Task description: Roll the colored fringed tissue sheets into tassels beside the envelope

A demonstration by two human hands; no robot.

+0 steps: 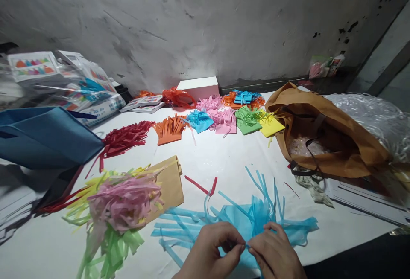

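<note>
Light-blue fringed tissue paper (230, 215) lies spread at the front of the table, its cut strips fanning out left and right. Over it, my left hand (218, 249) pinches a thin bit of blue tissue paper between thumb and forefinger. My right hand (275, 251) meets it fingertip to fingertip, closed on the same blue paper. Part of the sheet is bunched upright just behind my right hand. Both hands cover the middle of the paper, so the exact fold or twist there is hidden. A bent red strip (205, 187) rests just beyond the blue paper.
To the left sit a pink, yellow and green fringe pile (124, 202), a brown paper piece (168, 185) and a blue fabric bin (48, 136). Small coloured fringed bundles (226, 121) line the back. A brown bag (336, 129) gapes open at right, beside clear plastic (371, 117).
</note>
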